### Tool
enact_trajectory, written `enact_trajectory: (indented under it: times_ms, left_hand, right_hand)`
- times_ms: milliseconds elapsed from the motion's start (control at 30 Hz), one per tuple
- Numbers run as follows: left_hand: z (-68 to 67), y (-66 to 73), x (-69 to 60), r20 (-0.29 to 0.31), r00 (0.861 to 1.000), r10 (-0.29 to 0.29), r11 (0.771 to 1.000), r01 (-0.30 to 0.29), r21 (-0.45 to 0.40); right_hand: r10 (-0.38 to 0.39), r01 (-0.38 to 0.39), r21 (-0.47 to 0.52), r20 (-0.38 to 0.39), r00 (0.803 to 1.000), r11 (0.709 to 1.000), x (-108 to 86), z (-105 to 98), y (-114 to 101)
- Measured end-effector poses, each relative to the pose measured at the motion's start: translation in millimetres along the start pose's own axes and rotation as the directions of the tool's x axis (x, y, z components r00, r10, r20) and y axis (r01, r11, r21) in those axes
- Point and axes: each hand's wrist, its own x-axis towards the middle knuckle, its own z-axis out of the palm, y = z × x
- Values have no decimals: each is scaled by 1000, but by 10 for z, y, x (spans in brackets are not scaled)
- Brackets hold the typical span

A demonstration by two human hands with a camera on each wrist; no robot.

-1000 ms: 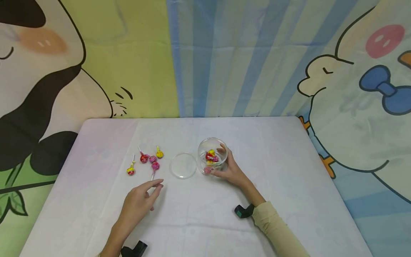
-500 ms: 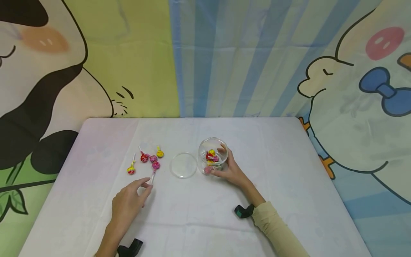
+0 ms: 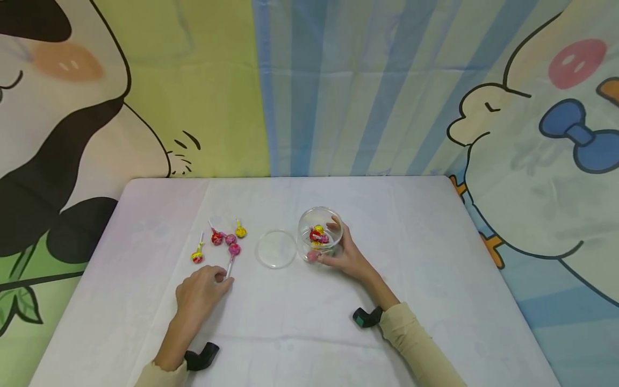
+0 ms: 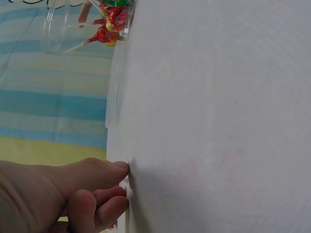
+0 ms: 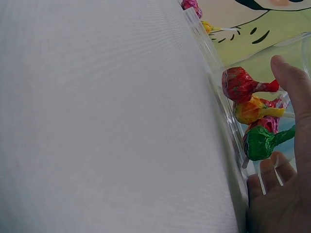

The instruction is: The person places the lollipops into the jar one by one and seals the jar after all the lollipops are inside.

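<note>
My left hand (image 3: 200,293) pinches the stick end of a pink lollipop (image 3: 234,249), whose head lies on the table. In the left wrist view, the thumb (image 4: 104,172) shows above curled fingers; the lollipop's stick is mostly hidden there. My right hand (image 3: 350,258) grips a clear round jar (image 3: 309,217) from its right side, the jar standing upright. Inside it are several wrapped lollipops; a red one (image 5: 238,85), an orange-yellow one (image 5: 249,110) and a green one (image 5: 260,143) show in the right wrist view.
A clear round lid (image 3: 275,267) lies flat just left of the jar. Around the pinched lollipop lie a red one (image 3: 216,237), another pink one (image 3: 230,239), a yellow one (image 3: 240,231) and a yellow-red one (image 3: 196,257). A cartoon-printed curtain (image 3: 329,107) hangs behind the table.
My left hand has shifted left and down, and its fingers have come together at the pink lollipop's stick. The right hand stays on the jar. The lollipops have not visibly moved.
</note>
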Motion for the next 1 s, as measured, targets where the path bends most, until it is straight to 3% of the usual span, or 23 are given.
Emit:
enact_trajectory:
  times_ms: [200, 400, 633, 733, 800, 867, 1000]
  left_hand:
    - [-24, -23, -9, -17, 1000, -22, 1000, 22, 19]
    - [-35, -23, 2, -114, 993, -9, 1000, 8, -8]
    - [-16, -10, 2, -95, 995, -17, 1000, 19, 20]
    - [-10, -29, 0, -132, 991, -7, 1000, 9, 10]
    - [-9, -48, -1, -195, 981, 21, 1000, -22, 1]
    - [-5, -68, 6, -273, 960, 61, 998, -66, -7]
    - [-12, -81, 35, -436, 889, 137, 985, -169, -35]
  right_hand:
    - [-16, 16, 3, 8, 1000, 1000, 4, 5, -8]
    - [-8, 8, 7, -1, 1000, 1000, -5, -1, -23]
    - [-2, 2, 11, 9, 1000, 1000, 2, -1, -17]
    - [-7, 7, 6, 11, 1000, 1000, 3, -2, -12]
    - [-12, 12, 3, 9, 1000, 1000, 2, -4, -10]
    - [-15, 16, -3, 7, 1000, 1000, 0, -5, -8]
    - [-10, 10, -13, 7, 1000, 1000, -1, -10, -2]
